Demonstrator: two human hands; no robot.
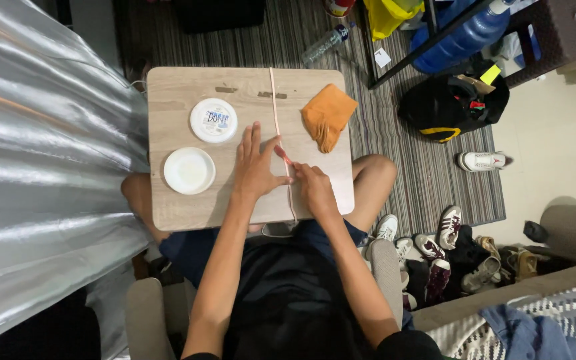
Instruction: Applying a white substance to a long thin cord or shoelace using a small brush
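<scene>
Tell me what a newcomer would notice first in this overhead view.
First, the two hands at the middle of the small wooden table: the left hand lies flat beside a long thin pinkish strip, while the right hand pinches it near a reddish spot. Next, the orange cloth at the far right, and the two round white lids on the left.

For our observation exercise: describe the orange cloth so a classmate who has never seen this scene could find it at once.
Start at the small wooden table over the seated person's lap. A long thin strap runs down its middle, pinned by the left hand and right hand. The orange cloth lies folded right of that strap, near the far corner; it is the only soft, brightly coloured thing there, unlike the two round white lids on the other side.
</scene>
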